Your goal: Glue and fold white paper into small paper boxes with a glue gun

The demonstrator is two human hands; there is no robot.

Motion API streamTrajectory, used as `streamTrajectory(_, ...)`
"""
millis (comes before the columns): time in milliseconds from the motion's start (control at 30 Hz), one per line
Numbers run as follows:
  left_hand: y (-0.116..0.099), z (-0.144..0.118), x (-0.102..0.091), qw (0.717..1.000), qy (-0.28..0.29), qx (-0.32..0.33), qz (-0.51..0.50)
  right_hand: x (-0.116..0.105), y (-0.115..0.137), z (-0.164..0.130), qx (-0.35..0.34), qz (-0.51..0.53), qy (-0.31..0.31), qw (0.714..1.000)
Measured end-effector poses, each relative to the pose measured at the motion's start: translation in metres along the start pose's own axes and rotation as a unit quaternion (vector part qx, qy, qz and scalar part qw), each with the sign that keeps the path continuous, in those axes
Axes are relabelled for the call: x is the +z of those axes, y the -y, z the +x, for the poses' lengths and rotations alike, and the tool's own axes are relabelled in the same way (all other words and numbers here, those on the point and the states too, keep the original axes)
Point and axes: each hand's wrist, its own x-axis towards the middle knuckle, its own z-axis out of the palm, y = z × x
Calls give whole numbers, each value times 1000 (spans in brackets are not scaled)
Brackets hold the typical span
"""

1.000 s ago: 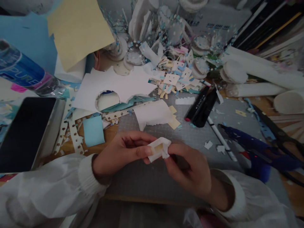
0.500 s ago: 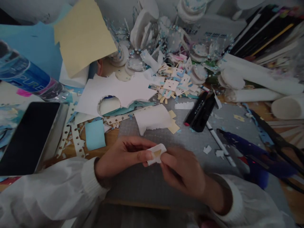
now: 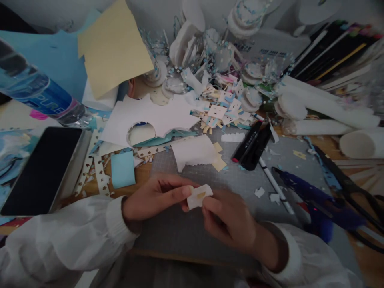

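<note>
A small white paper piece (image 3: pixel 198 196) with a tan spot in its middle is pinched between both of my hands above the grey cutting mat (image 3: pixel 192 232). My left hand (image 3: pixel 156 198) holds its left edge between thumb and fingers. My right hand (image 3: pixel 229 220) presses on its right edge with the fingertips. Both arms wear white sleeves.
A phone (image 3: pixel 42 170) lies at the left beside a water bottle (image 3: pixel 39 94). Black markers (image 3: pixel 253 145), a white pen (image 3: pixel 276 186), a blue glue gun (image 3: pixel 315 198) and black scissors (image 3: pixel 351 188) lie to the right. Paper scraps (image 3: pixel 222 110), a torn white sheet (image 3: pixel 195 152) and white rolls (image 3: pixel 324 108) crowd the back.
The paper piece has been folded flatter between my fingers, and my right hand has closed in over its right side. The view shifted slightly.
</note>
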Motion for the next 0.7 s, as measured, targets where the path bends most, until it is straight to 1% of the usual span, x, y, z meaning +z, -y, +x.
streamTrajectory(67, 0, 0, 0, 1000, 9, 0, -11, 0, 0, 1, 1, 17, -18, 1000)
streamTrajectory(167, 1, 0, 0, 998, 28, -5, -53, 0, -2, 2, 8, 26, -35, 999)
streamTrajectory(267, 3, 0, 2, 996, 38, -2, -79, 1, -3, 0, 9, 20, -33, 999)
streamTrajectory(433, 5, 1, 1, 997, 19, -16, -67, 0, -2, 0, -3, -25, -28, 999)
streamTrajectory(567, 5, 1, -1, 995, 23, -35, -89, -1, -1, 0, -19, -69, -28, 997)
streamTrajectory(700, 4, 0, 0, 996, 17, -40, -73, -2, -3, -1, -39, -54, -29, 997)
